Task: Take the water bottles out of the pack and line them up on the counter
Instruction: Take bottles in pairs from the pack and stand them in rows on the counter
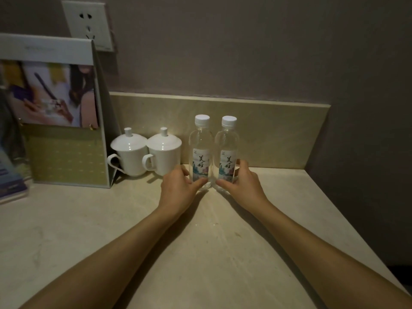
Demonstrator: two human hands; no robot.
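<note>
Two clear plastic water bottles with white caps stand upright, touching, on the beige stone counter (200, 253) near the backsplash. Left bottle (201, 150) and right bottle (227, 152) both carry labels reading "美好". Left hand (178, 186) grips the left bottle's base; right hand (243, 184) grips the right bottle's. Two white lidded ceramic cups (147, 152) stand just left; a tall printed cardboard stand (66, 152) beyond them.

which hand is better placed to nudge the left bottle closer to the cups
Left. The left hand already holds the left bottle, on the side of the cups; the right hand holds the right bottle.
</note>
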